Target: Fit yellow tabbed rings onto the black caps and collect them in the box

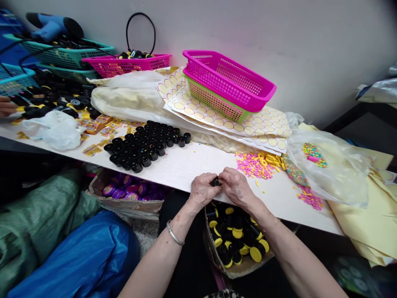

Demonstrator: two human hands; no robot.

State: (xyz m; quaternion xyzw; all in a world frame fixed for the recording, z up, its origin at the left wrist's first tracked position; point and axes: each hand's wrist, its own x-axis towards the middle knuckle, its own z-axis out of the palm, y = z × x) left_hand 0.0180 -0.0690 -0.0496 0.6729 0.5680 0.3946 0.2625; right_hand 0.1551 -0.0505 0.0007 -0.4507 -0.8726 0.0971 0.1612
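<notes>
At the table's front edge, my left hand (201, 189) is closed around a small round black plastic cup (215, 181). The fingers of my right hand (235, 186) are pinched together against the same cup's right side. Whether they also hold a tiny piece is hidden. Left of my hands, several similar black cups (141, 145) stand in rows, some with bright bits inside. To the right lie a heap of small pink and yellow candy-like beads (256, 167) and yellow ring-shaped pieces (269, 159).
Below my hands a cardboard box (237, 273) holds black cylinders with yellow ends; another box (124, 202) holds purple round items. Stacked pink and green baskets (228, 82) rest on sticker sheets (201, 116). A plastic bag (335, 165) lies right. Another person's hand (6, 106) shows far left.
</notes>
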